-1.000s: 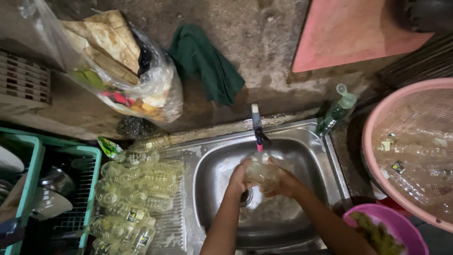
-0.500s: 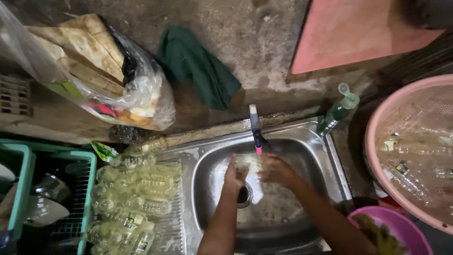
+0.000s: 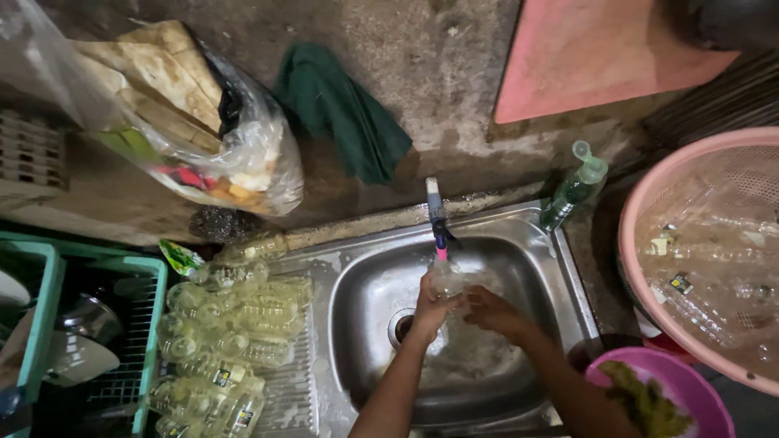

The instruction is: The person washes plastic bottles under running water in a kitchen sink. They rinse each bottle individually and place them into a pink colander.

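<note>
While water is running from the tap (image 3: 436,219), we are holding a small clear bottle (image 3: 449,281) under it over the steel sink (image 3: 519,243), our left hand (image 3: 432,307) wrapping its side and our right hand (image 3: 490,309) gripping it opposite; rinsed bottles (image 3: 235,324) are lying on the drainboard.

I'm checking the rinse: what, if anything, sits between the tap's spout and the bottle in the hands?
Nothing visible. The clear bottle sits directly under the tap, held by the left hand and right hand over the sink.
</note>
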